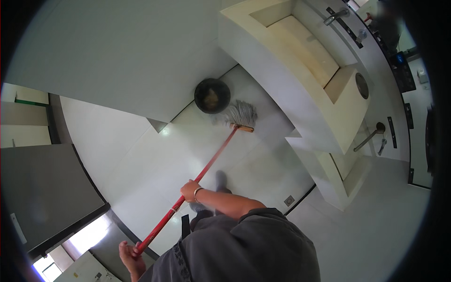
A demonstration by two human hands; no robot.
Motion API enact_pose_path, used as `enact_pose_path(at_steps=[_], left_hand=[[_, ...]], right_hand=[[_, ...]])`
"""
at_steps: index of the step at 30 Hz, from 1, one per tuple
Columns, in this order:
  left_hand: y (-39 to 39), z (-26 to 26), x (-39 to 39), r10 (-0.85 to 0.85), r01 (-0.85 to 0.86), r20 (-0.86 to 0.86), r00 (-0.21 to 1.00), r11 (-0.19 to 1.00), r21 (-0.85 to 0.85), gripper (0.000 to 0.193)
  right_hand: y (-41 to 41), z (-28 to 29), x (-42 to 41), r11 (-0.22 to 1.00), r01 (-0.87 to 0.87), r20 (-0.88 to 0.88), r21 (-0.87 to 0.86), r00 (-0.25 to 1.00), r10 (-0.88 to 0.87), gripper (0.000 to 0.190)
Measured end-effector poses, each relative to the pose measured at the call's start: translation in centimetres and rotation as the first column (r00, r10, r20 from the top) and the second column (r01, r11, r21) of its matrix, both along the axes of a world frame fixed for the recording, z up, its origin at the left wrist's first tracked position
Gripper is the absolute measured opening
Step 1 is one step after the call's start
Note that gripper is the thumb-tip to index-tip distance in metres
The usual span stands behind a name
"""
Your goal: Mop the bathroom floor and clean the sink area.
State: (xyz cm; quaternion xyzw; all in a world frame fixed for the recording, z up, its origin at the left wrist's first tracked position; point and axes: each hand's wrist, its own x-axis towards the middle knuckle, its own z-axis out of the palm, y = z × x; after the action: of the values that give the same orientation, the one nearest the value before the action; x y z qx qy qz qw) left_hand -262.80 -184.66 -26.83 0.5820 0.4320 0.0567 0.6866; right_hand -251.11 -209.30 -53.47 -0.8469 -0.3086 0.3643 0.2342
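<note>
A string mop with a red handle [215, 155] slants across the view, its grey strands [244, 112] lying on the light tiled floor. My right hand [190, 191], with a bracelet at the wrist, is closed around the middle of the handle. At the handle's top end, lower left, my left hand [131, 254] touches the pole with some fingers raised; its exact hold is unclear. A round black bin [212, 96] stands beside the mop strands, against the grey wall panel, with something pale brown inside.
Two light basins are at the right, a larger upper one [246, 53] and a lower one [299, 151], each with a wall tap. A floor drain [289, 201] lies near the right wall. A grey door [45, 190] stands at left. A mirror is at far right.
</note>
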Motion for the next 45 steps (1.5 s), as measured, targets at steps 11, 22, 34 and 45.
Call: enact_pose_path(at_steps=[11,22,34,45], left_hand=[[-1.8,-7.7,5.5,-0.275,0.266,-0.049,0.96,0.954,-0.142,0.018],[-12.8,-10.8,19.4,-0.511,0.504,0.049,0.858,0.821,-0.267,0.013],[-17.2,-8.4,27.8,-0.574,0.582,0.098,0.813,0.799,-0.152,0.022],[-16.3,-9.3,28.3,-0.557,0.553,0.03,0.83,0.814,-0.176,0.021]], right_hand=[[-8.0,-4.6,-1.6,0.998,-0.02,-0.303,-0.059,0.953,0.001,0.032],[-25.4,-28.7,11.9,0.063,0.996,-0.16,-0.061,0.052,-0.986,0.038],[-26.9,-39.0,26.3,-0.544,0.834,-0.46,-0.095,-0.521,-0.719,0.022],[-19.8,-40.4,18.5,-0.239,0.924,-0.627,-0.3,-0.379,-0.681,0.027]])
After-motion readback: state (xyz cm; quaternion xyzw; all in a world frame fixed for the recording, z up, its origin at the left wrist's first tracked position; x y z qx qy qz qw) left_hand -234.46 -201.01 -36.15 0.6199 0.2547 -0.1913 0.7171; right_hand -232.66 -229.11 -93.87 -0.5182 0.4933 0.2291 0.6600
